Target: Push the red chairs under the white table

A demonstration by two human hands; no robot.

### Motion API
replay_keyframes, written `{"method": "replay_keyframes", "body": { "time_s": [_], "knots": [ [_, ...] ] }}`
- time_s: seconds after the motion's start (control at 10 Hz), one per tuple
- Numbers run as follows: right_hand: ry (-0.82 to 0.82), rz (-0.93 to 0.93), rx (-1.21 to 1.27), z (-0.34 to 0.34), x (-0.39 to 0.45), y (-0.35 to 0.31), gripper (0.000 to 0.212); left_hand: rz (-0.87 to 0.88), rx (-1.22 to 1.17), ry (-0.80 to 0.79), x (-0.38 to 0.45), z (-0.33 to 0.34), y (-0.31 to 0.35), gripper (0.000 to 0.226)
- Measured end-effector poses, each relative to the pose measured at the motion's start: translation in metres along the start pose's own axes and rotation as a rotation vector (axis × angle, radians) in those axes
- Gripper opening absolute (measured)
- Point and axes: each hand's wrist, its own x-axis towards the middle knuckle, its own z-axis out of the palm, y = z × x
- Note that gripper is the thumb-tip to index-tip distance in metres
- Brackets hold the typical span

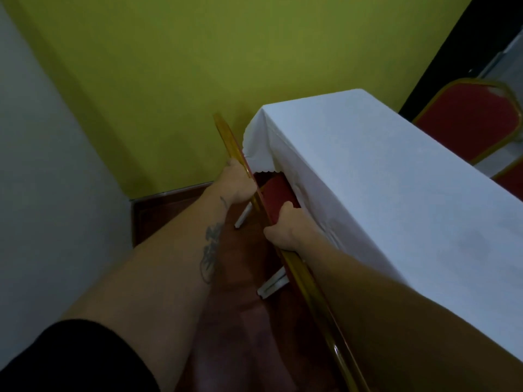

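Left hand (239,182) and right hand (283,227) are both clamped on the red chair (278,190) backrest rim, at 9 o'clock of the white table (382,171).

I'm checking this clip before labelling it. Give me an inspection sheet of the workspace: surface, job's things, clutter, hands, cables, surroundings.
Surface: white table, covered by a cloth, top bare.
Job's things: near chair, gold-framed back close against the table edge, seat under the cloth; second red chair on the far side.
Clutter: nothing seen.
Hands: left hand and right hand both grip the near chair's back.
Cables: nothing seen.
Surroundings: green wall, dark reddish floor.
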Motion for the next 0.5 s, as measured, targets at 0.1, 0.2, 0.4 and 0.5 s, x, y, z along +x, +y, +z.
{"method": "replay_keyframes", "body": {
  "time_s": [0.1, 0.2, 0.4, 0.5],
  "knots": [
    [0.056, -0.074, 0.014, -0.001, -0.021, 0.009, 0.059, 0.091, 0.069, -0.017, -0.028, -0.007, -0.006, 0.036],
    [0.128, -0.146, 0.045, -0.010, -0.048, 0.025, 0.060, 0.138, 0.123, -0.026, -0.068, -0.005, 0.005, 0.033],
    [0.213, -0.142, -0.015, -0.063, -0.100, 0.091, 0.064, 0.163, 0.212, 0.062, -0.128, 0.011, 0.045, 0.014],
    [0.283, -0.113, -0.043, -0.105, -0.123, 0.128, 0.059, 0.213, 0.283, 0.081, -0.161, 0.021, 0.084, 0.014]
  ]
}}
